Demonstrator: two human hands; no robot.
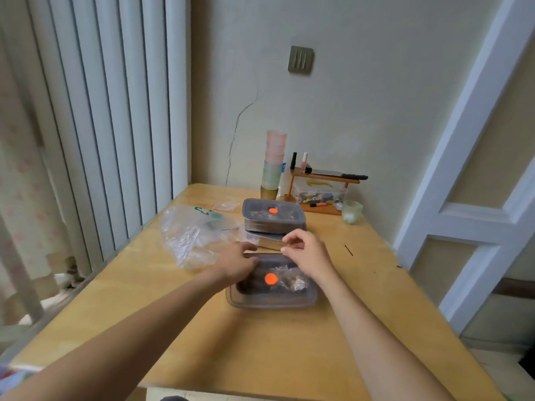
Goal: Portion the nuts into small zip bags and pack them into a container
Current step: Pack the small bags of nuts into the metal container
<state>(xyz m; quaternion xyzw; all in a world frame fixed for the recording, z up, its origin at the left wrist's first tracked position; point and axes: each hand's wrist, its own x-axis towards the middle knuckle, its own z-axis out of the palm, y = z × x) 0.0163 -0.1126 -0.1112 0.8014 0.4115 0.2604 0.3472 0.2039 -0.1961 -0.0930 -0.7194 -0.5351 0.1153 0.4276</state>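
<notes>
Hands meet over a clear plastic container (272, 296) with an orange dot on its lid, which sits near the middle of the wooden table (260, 351) and has small bags of nuts (289, 280) inside. The left hand (236, 263) has curled fingers at the far left edge of the lid, while the right hand (307, 250) pinches a thin clear strip, maybe a zip bag (270, 243), just past the container. A second lidded container (273, 217) stands farther back toward the wall, a crumpled big plastic bag (192, 234) lies near the left edge, and stacked cups (273, 163) stand by the far edge.
</notes>
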